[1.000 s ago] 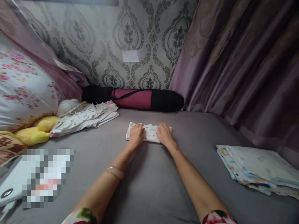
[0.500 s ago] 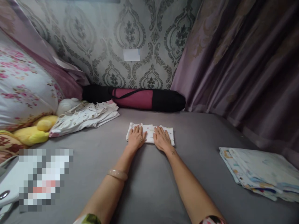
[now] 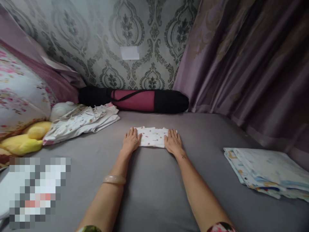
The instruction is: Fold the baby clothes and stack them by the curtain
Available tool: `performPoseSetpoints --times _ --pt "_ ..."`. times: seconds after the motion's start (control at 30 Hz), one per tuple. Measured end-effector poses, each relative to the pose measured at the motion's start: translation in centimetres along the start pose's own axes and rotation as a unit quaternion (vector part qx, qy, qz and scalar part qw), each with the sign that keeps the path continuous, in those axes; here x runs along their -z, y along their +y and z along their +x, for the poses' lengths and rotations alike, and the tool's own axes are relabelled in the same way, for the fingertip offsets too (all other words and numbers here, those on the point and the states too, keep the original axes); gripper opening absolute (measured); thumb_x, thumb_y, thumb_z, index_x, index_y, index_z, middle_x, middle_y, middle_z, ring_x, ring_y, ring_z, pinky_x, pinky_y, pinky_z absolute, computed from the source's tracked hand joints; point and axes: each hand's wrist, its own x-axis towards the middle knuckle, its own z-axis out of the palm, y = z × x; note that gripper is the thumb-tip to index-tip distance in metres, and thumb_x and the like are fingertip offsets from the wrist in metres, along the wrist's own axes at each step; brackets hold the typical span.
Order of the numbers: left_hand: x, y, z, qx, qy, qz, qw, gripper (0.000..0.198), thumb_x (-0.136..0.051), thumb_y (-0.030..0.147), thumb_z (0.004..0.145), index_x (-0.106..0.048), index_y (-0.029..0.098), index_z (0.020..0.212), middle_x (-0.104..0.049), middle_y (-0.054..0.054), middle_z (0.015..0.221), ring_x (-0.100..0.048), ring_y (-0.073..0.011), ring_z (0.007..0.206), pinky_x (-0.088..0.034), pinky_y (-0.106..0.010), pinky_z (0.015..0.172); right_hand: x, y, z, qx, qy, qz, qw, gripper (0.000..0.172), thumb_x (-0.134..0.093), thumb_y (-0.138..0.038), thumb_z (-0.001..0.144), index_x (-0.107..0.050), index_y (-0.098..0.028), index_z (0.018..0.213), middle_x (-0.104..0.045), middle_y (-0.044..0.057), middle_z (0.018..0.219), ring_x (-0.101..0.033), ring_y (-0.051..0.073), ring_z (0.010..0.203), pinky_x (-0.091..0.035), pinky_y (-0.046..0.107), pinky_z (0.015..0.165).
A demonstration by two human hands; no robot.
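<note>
A white cloth with small printed figures lies folded into a flat rectangle on the grey sheet. My left hand rests flat over its left end, fingers stretched away from me. On the right end lies my right hand, also flat, its fingers slightly spread. Both palms press down and neither hand grips the cloth. The hands cover the two ends of the cloth, while its printed middle shows between them.
Folded printed cloths are stacked at the right. To the left lie a crumpled white garment, a yellow plush toy and a floral pillow. A black and maroon long bag lies along the wall; a purple curtain hangs right.
My hands have slid apart, from nearer the cloth's middle out to its two ends, baring more of the print. The view has shifted slightly.
</note>
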Motion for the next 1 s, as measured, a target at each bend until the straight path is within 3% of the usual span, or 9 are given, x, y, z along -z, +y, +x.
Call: performPoseSetpoints --times 0.1,0.27,0.47,0.7,0.77,0.87,0.93,1.0 --pt "0.3 0.2 -0.1 0.001 0.025 0.006 1.0 0.06 -0.025 0.042 0.098 -0.035 0.007 0.146 -0.028 -0.018 0.156 -0.025 -0.0308 0.145 -0.021 -0.049 0.116 0.2 -0.1 0.1 0.0 -0.001 0.003 1.0 0.058 -0.024 -0.034 0.099 -0.032 -0.002 0.148 -0.029 0.017 0.155 -0.022 0.028 0.144 -0.017 0.044 0.115" --pt "1.0 0.6 0.1 -0.039 0.14 0.027 0.989 0.057 -0.022 0.038 0.099 -0.041 0.008 0.143 -0.034 -0.016 0.154 -0.023 -0.0278 0.146 -0.015 -0.045 0.119 0.7 -0.3 0.3 0.006 0.04 0.003 0.999 0.059 -0.022 -0.034 0.1 -0.032 -0.002 0.148 -0.026 0.017 0.156 -0.019 0.028 0.145 -0.013 0.044 0.116" --pt "-0.1 -0.4 0.6 -0.031 0.016 0.006 0.999 0.06 -0.024 0.04 0.098 -0.034 0.005 0.145 -0.03 -0.022 0.154 -0.027 -0.0288 0.144 -0.025 -0.045 0.115 -0.1 0.0 0.3 -0.011 0.008 0.003 1.0 0.06 -0.023 -0.036 0.099 -0.033 0.001 0.147 -0.028 0.019 0.155 -0.021 0.029 0.144 -0.015 0.044 0.116" --pt "-0.1 -0.6 0.5 -0.012 -0.016 -0.013 1.0 0.064 -0.02 0.043 0.098 -0.028 0.004 0.148 -0.022 -0.02 0.157 -0.02 -0.0285 0.146 -0.018 -0.049 0.117 0.0 0.1 0.3 -0.013 0.002 0.002 1.0 0.06 -0.023 -0.036 0.1 -0.033 0.001 0.147 -0.028 0.019 0.155 -0.02 0.03 0.144 -0.015 0.045 0.115" --pt "0.2 -0.3 0.4 -0.007 -0.006 -0.008 1.0 0.063 -0.021 0.043 0.098 -0.032 0.006 0.148 -0.024 -0.019 0.157 -0.019 -0.0301 0.147 -0.017 -0.053 0.117 0.3 -0.1 0.3 -0.012 0.006 0.0 1.0 0.059 -0.024 -0.035 0.1 -0.034 0.0 0.146 -0.029 0.019 0.155 -0.021 0.03 0.144 -0.014 0.046 0.115" --pt "0.8 0.5 0.1 -0.01 0.066 0.015 0.998 0.06 -0.021 0.042 0.098 -0.039 0.008 0.144 -0.03 -0.017 0.155 -0.018 -0.0314 0.147 -0.01 -0.057 0.117 0.8 -0.8 0.3 0.006 0.033 0.003 0.999 0.058 -0.025 -0.034 0.099 -0.034 -0.002 0.147 -0.029 0.018 0.155 -0.02 0.029 0.145 -0.011 0.047 0.116" --pt "1.2 1.3 0.0 -0.035 0.117 0.027 0.992 0.057 -0.02 0.04 0.099 -0.041 0.011 0.143 -0.034 -0.015 0.154 -0.019 -0.0288 0.147 -0.007 -0.055 0.118 1.1 -1.5 0.2 0.031 0.052 0.011 0.998 0.058 -0.023 -0.034 0.1 -0.033 -0.004 0.147 -0.028 0.016 0.156 -0.019 0.027 0.145 -0.01 0.045 0.117" --pt "1.1 1.8 -0.2 -0.063 0.118 0.03 0.991 0.055 -0.021 0.04 0.099 -0.042 0.013 0.143 -0.036 -0.013 0.153 -0.022 -0.0262 0.146 -0.008 -0.05 0.119 1.0 -2.2 0.1 0.051 0.049 0.021 0.997 0.058 -0.022 -0.035 0.1 -0.033 -0.005 0.148 -0.028 0.015 0.156 -0.019 0.025 0.145 -0.01 0.042 0.117"
